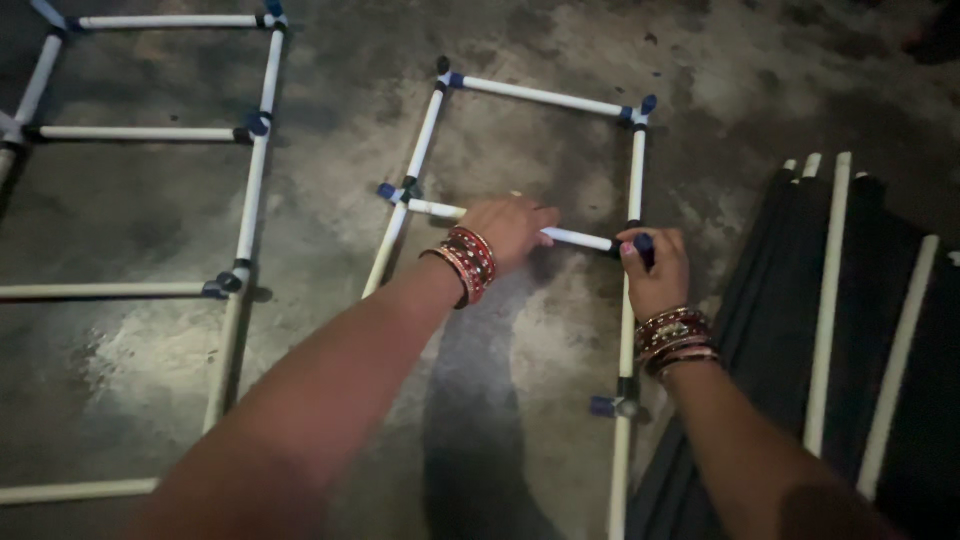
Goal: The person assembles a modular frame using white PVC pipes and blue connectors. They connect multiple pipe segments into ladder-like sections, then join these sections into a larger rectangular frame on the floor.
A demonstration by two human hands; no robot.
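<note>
Head view: left hand [512, 230] fingers grip white crossbar [580, 238]; right hand [655, 270] fingers pinch blue connector [644, 246].

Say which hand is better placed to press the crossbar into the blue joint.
Probably the right hand: its fingers already wrap the blue joint. The left hand grips the crossbar farther along.

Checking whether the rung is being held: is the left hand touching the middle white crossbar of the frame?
Touching. The head view shows the left hand closed over the middle white crossbar, with the pipe running out from both sides of it.
</note>
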